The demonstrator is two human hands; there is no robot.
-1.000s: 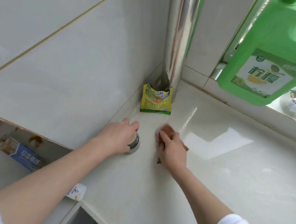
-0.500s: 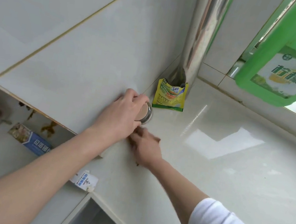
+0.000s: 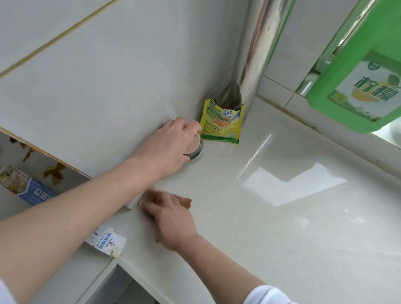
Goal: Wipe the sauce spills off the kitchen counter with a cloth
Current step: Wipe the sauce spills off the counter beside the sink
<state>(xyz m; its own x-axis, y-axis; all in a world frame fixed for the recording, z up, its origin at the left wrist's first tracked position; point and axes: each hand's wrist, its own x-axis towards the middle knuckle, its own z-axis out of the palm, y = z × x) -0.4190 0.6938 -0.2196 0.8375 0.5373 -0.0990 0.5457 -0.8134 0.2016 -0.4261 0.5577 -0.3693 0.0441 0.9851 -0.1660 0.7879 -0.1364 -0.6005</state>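
Brown cloth (image 3: 185, 202) sits flat under right hand (image 3: 170, 221), fingers pressing it mid-wipe near surface (image 3: 284, 242) edge, left hand (image 3: 169, 144) grips jar (image 3: 194, 148) aside by wall; no sauce visible, likely near done.

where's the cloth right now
In the head view the brown cloth lies low and centre on the counter, under the right hand, near the counter's left edge, nearer the camera than the left hand.
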